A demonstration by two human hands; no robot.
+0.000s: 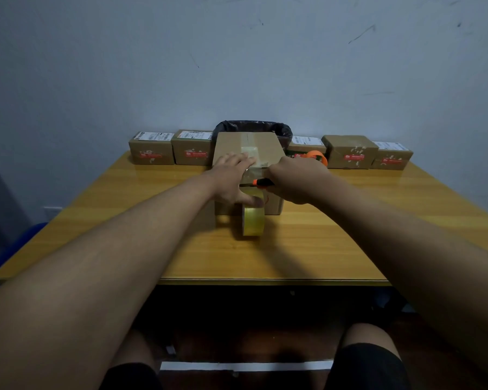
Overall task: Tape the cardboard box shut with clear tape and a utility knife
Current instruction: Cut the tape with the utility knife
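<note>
A closed cardboard box (231, 144) stands in the middle of the wooden table (321, 243), with a strip of clear tape along its top seam. My left hand (231, 175) lies flat on the box's near top edge, fingers pressing the tape and thumb down the front face. My right hand (293, 181) grips an orange and black utility knife (261, 182), whose tip points left at the tape by the box's front edge. A roll of clear tape (253, 220) stands on edge on the table against the box's front, joined to the box by the strip.
Several small labelled cardboard boxes (152, 149) line the table's back edge on both sides. A bin with a black liner (282, 130) sits behind the main box. An orange tape dispenser (316, 156) lies to the right of the box. The table's near edge is by my knees.
</note>
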